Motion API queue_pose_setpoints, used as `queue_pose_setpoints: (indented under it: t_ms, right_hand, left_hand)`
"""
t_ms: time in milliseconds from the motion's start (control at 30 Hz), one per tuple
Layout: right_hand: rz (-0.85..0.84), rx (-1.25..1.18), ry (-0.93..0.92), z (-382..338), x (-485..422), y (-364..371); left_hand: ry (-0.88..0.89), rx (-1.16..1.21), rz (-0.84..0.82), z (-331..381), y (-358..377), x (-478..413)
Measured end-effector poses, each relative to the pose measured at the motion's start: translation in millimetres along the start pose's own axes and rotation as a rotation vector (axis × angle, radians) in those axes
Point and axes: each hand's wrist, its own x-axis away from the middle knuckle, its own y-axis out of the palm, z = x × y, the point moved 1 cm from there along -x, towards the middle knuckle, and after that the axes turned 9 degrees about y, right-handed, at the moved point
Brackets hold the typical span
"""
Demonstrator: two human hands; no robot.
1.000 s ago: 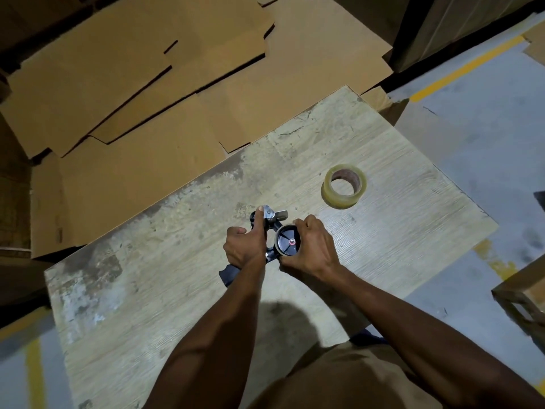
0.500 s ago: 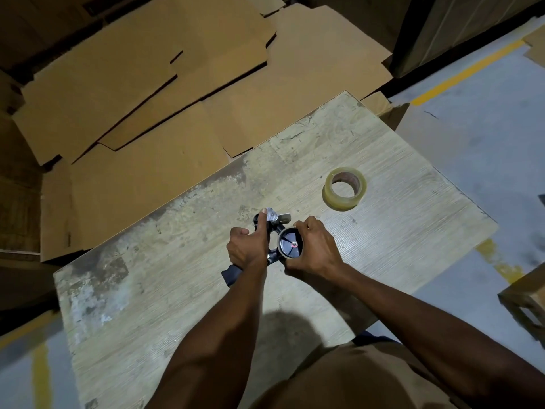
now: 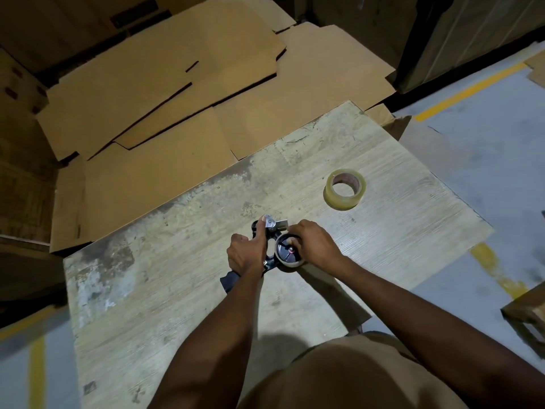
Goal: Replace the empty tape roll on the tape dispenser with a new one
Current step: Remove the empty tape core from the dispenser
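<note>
A black tape dispenser [image 3: 272, 237] lies in the middle of the worn wooden table [image 3: 177, 290]. My left hand [image 3: 246, 253] is closed around its frame, thumb stretched up to the metal blade end. My right hand [image 3: 314, 246] wraps the round hub, where a thin empty tape roll [image 3: 290, 262] rings the black wheel. The handle's dark end pokes out below my left wrist. A new roll of clear tape [image 3: 345, 188] lies flat on the table, up and to the right of both hands, untouched.
Flattened cardboard boxes [image 3: 177, 98] are piled behind the table's far edge. Grey floor with yellow lines [image 3: 472, 90] runs along the right. A wooden pallet corner [image 3: 528, 314] shows at the lower right edge.
Both hands keep their hold on the dispenser in the same spot. The right hand's fingers have shifted a little round the hub.
</note>
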Motion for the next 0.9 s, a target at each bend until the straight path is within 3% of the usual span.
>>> queue_pose_setpoints:
  t_ms: [167,400,667,900]
  right_hand:
    - [0.032,0.136,-0.079,-9,1,1]
    - [-0.026,0.076,-0.094,-14,-9,7]
    - [0.195,0.218,-0.145,-13,-7,16]
    - [0.220,0.147,-0.019,-9,-8,22]
  left_hand:
    - [0.021,-0.057,-0.039,-1,1,-2]
    - [0.006,-0.069,-0.035,-1,6,-8]
    - [0.014,-0.060,0.010,0,11,-8]
    - [-0.014,-0.057,0.038,2,14,-8]
